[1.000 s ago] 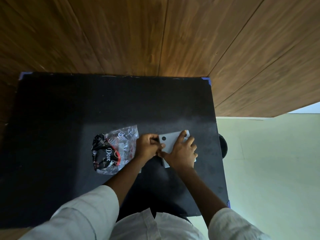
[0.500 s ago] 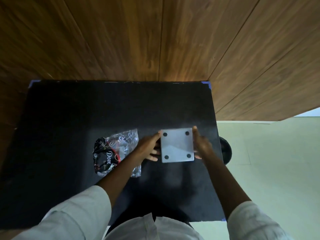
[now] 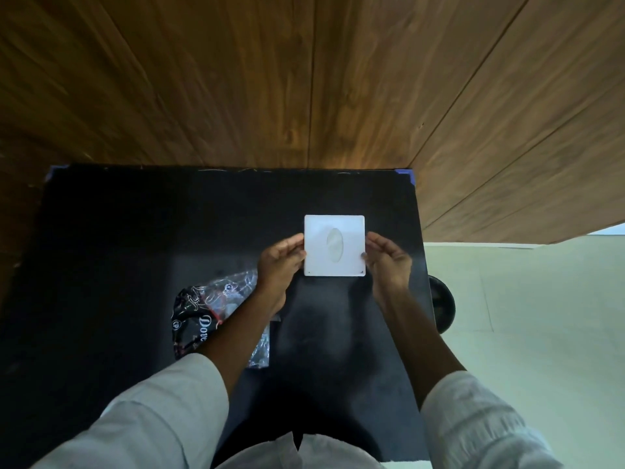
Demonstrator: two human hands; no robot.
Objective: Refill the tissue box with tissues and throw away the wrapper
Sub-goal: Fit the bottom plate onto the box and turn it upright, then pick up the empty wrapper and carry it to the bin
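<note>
The tissue box [image 3: 334,245], a white square case, sits on the black desk [image 3: 135,231] right of centre, slot side up, with a pale oval opening showing tissue in its top face. The left hand [image 3: 279,262] and right hand [image 3: 389,260] flank it. Left fingers [image 3: 293,243] lie against its left edge; right fingers [image 3: 373,241] are spread and only loosely curved beside its right edge, with the thumb tip at the near right corner. Neither hand is closed. Whether they clamp the box or merely steady it cannot be told.

Judged handling: the box looks rigid and smooth-sided, probably light even when filled, and best held by its opposite side walls, as now. A polished shell may slip under a light pinch.

The wrapper [image 3: 216,309] lies crumpled on the desk near the person's left forearm, partly covered by it, well clear of the box. It is thin clear and black film, soft and crackly by its look, nearly weightless; it should be gathered in one fist and not lifted by an edge. Legible print: "Dove" in white script. Smaller marks are unreadable.

Assessment: refill appears done; wrapper disposal is outstanding. No bin is identifiable in view.
</note>
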